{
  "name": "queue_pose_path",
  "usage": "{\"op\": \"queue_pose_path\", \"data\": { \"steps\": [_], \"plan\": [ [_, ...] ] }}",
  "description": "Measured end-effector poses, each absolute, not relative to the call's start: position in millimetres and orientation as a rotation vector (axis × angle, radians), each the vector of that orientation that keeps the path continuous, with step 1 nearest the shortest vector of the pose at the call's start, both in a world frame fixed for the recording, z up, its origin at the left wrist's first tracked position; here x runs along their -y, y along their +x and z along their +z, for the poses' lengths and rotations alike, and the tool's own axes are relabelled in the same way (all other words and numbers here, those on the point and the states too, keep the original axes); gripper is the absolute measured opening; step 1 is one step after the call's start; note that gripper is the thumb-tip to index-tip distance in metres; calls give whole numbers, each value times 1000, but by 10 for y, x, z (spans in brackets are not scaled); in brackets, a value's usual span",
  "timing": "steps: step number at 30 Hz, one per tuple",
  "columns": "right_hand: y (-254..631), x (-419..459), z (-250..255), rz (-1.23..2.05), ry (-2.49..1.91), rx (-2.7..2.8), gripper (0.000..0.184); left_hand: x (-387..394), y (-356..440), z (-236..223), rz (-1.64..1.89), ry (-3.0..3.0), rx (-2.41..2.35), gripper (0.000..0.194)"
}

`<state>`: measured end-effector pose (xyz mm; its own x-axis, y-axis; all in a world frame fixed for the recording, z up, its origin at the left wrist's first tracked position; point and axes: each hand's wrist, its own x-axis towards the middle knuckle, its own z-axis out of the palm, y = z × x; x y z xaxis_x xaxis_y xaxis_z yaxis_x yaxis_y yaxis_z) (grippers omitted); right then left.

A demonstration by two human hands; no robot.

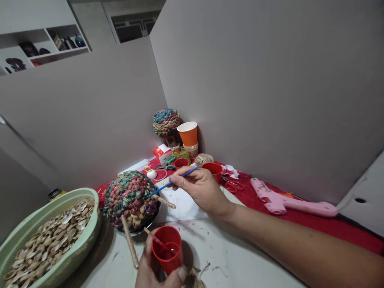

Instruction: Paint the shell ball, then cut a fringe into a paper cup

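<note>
My right hand (200,189) pinches a thin blue paintbrush (172,182), its tip touching a ball covered in painted shells (130,198). The ball is multicoloured, with unpainted shells low on its near side, and two twine-wrapped sticks (131,243) poke out of it. My left hand (157,272), at the bottom edge, grips a small red cup (168,248) holding red paint and a thin stick. The cup sits just below and right of the ball.
A pale green basket (76,252) full of plain shells stands at the left. Behind are a second painted ball (166,122), an orange paper cup (188,134), small red cups (213,170), twine, scissors, and a pink glue gun (288,202) on red cloth. Grey partition walls enclose the corner.
</note>
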<state>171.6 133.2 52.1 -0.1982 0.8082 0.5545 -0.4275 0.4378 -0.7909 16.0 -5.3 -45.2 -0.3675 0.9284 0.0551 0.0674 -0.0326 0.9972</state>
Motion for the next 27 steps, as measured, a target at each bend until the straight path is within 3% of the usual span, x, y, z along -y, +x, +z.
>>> {"op": "queue_pose_path", "data": {
  "steps": [12, 20, 27],
  "plan": [
    [1734, -1387, 519, 1166, -377, 1334, 39, 44, 155, -405, 1461, 1160, -1588, 71],
    [1822, -1350, 574, 903, -398, 1461, 23, 45, 150, -407, 1483, 1168, -1585, 74],
    [1787, -1368, 516, 994, -400, 1464, 22, 41, 167, -395, 1464, 1211, -1599, 78]
  ]
}}
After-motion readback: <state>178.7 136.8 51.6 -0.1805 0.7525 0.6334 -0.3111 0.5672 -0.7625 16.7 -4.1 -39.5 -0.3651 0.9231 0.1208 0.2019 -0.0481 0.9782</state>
